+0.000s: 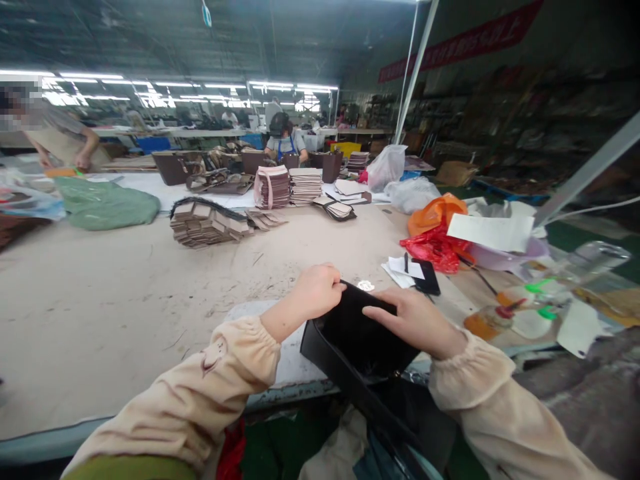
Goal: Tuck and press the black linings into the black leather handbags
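A black bag (pixel 345 360) with its mouth gaping toward me leans over the front edge of the worktable. My left hand (pixel 320 290) is closed on the far left corner of its rim. With the thumb on the inside and the fingers behind the wall, my right hand (pixel 417 320) grips the far rim on the right. The bag's dark interior shows little detail. Its lower part hangs below the table edge, above my lap. A pale sheet (pixel 295 363) lies under the bag on the tabletop.
Brown panels (pixel 210 223) lie stacked on the worktable (pixel 125 320). Behind them are bundled pieces (pixel 306 185) and a green plastic bag (pixel 107 203). To the right are a red plastic bag (pixel 435 250), a phone-like black object (pixel 427 277) and glue bottles (pixel 493 320). Co-workers sit and stand beyond.
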A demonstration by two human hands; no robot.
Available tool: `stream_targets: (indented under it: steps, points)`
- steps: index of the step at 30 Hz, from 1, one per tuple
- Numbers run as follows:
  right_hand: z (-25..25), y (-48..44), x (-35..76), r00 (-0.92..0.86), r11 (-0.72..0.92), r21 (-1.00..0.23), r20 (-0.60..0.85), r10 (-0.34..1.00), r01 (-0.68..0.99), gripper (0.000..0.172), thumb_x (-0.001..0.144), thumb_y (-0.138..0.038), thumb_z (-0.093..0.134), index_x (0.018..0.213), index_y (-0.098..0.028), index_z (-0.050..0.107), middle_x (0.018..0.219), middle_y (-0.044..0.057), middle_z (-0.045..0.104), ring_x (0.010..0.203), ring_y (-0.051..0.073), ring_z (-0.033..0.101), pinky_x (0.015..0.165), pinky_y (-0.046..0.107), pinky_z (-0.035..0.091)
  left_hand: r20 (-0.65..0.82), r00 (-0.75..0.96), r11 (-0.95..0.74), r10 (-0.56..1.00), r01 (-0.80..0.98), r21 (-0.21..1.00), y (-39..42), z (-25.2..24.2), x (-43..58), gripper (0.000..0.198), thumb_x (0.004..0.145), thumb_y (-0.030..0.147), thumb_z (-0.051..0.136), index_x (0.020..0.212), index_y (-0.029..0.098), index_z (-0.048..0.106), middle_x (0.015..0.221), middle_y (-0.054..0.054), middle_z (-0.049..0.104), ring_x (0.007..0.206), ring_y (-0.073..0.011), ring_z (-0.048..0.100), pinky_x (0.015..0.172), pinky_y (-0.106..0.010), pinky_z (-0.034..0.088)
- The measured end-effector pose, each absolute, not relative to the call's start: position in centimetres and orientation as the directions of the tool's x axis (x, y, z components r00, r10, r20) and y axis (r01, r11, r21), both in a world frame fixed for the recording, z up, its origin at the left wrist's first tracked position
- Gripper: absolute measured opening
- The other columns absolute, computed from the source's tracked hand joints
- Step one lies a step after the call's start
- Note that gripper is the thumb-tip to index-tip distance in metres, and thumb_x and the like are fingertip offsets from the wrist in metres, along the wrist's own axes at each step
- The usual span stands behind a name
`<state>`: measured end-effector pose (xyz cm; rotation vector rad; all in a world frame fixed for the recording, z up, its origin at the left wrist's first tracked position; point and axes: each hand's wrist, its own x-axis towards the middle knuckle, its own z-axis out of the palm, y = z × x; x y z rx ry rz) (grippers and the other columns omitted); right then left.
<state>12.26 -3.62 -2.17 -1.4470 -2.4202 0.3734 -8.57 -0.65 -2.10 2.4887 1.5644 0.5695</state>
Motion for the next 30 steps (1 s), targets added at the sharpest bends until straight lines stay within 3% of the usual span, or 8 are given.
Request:
stream_targets:
  steps: [4, 13, 20, 30]
  points:
    - [-3.7, -4.8, 13.8, -0.325, 0.394, -0.499, 0.224, 0.919, 0.772, 0.028, 0.085, -0.040, 0.049, 0.098, -0.024, 0.068, 0.095, 0.003, 0.069, 0.089, 0.019, 0.061, 0.081, 0.031, 0.045, 0.215, 0.366, -0.417, 0.905, 0.860, 0.293, -0.4, -1.9, -8.1, 0.026, 0.080, 0.032, 0.050, 0.064, 0.017, 0.062, 0.077, -0.003, 0.061, 0.064, -0.0129, 0.052, 0.059, -0.026, 0.036]
    - [-5.5, -4.5, 14.0, -0.140, 0.296, -0.619, 0.288, 0.947, 0.728, 0.027, 0.081, -0.043, 0.053, 0.075, -0.021, 0.067, 0.077, 0.002, 0.065, 0.076, 0.017, 0.059, 0.073, 0.028, 0.044, 0.216, 0.367, -0.416, 0.905, 0.870, 0.264, 0.6, -1.9, -7.5, 0.024, 0.078, 0.032, 0.051, 0.066, 0.017, 0.064, 0.077, -0.004, 0.064, 0.068, -0.0160, 0.056, 0.061, -0.027, 0.038]
    - [-4.9, -4.7, 13.6, -0.158, 0.289, -0.503, 0.287, 0.945, 0.814, 0.034, 0.084, -0.043, 0.048, 0.068, -0.018, 0.064, 0.073, 0.003, 0.061, 0.075, 0.016, 0.057, 0.071, 0.026, 0.042, 0.221, 0.344, -0.398, 0.913, 0.872, 0.286, 0.7, -2.2, -7.7, 0.023, 0.077, 0.033, 0.051, 0.067, 0.018, 0.065, 0.077, -0.005, 0.065, 0.070, -0.0165, 0.056, 0.063, -0.028, 0.038]
    - [-0.5, -3.8, 9.9, -0.439, 0.429, -0.188, -0.011, 0.898, 0.883, 0.047, 0.088, -0.050, 0.037, 0.080, -0.020, 0.071, 0.071, 0.005, 0.070, 0.064, 0.015, 0.060, 0.057, 0.023, 0.036, 0.279, 0.406, -0.480, 0.870, 0.827, 0.293, -0.5, -2.9, -9.5, 0.022, 0.080, 0.029, 0.053, 0.061, 0.018, 0.057, 0.073, 0.000, 0.060, 0.066, -0.0118, 0.053, 0.062, -0.024, 0.036]
